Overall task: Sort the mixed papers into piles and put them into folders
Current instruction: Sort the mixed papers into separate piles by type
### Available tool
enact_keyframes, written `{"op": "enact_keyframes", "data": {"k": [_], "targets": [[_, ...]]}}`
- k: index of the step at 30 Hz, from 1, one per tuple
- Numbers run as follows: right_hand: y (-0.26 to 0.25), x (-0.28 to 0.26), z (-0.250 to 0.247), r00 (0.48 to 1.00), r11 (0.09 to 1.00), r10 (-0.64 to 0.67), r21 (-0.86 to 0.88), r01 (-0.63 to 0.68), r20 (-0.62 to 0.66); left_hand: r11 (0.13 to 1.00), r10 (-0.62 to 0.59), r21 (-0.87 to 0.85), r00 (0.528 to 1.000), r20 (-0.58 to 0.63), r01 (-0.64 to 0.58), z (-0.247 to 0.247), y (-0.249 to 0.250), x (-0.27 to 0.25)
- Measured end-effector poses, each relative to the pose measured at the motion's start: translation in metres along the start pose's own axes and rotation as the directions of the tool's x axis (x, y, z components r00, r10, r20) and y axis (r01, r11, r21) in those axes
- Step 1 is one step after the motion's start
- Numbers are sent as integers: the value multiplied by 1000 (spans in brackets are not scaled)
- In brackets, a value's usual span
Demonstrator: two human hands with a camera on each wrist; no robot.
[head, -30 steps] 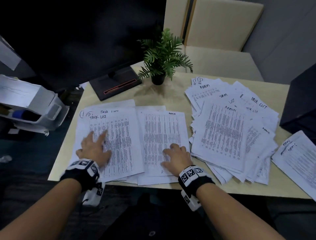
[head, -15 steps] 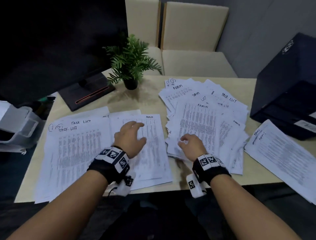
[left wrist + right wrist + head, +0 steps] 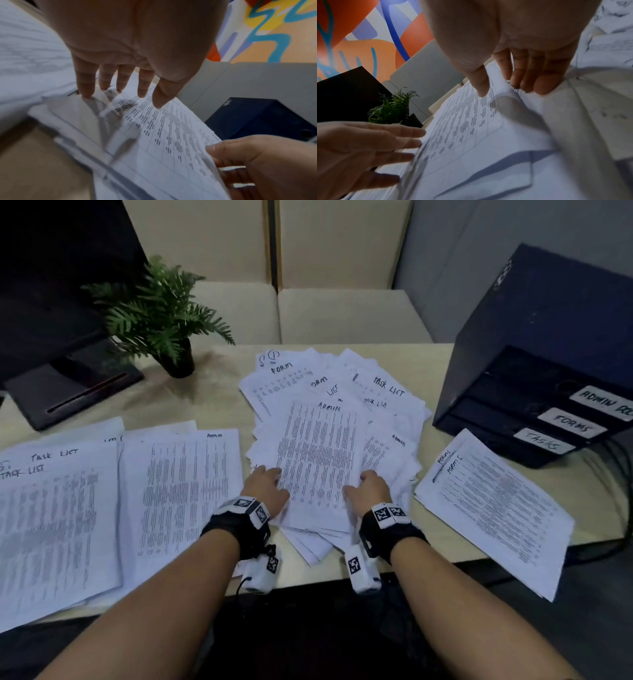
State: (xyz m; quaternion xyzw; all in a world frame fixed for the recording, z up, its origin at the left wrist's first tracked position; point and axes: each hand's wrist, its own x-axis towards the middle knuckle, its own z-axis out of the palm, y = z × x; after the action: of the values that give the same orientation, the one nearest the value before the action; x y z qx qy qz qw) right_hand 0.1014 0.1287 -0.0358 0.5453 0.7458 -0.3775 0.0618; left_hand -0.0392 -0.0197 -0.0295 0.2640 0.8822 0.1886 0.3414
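While the left hand (image 3: 265, 487) lays straight, spread fingers against the left edge of the ADMIN sheet (image 3: 318, 457) atop the mixed pile (image 3: 394, 405), the right hand (image 3: 370, 491) pinches its right edge.

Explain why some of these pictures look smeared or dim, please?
Head view: dim but fairly sharp, with the handwritten headings on the mixed pile readable. Left wrist view: the left hand looms soft and close, and the pile's near edges are streaked by motion. Right wrist view: the ADMIN sheet, pinched by the right hand, blurs where it curls.
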Motion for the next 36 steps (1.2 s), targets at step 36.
{"op": "enact_keyframes", "data": {"k": [36], "targets": [[28,4,-8,992,994,-17,-109,4,-122,880,-284,-458,914,-291,127,-20,-48,-30]]}}
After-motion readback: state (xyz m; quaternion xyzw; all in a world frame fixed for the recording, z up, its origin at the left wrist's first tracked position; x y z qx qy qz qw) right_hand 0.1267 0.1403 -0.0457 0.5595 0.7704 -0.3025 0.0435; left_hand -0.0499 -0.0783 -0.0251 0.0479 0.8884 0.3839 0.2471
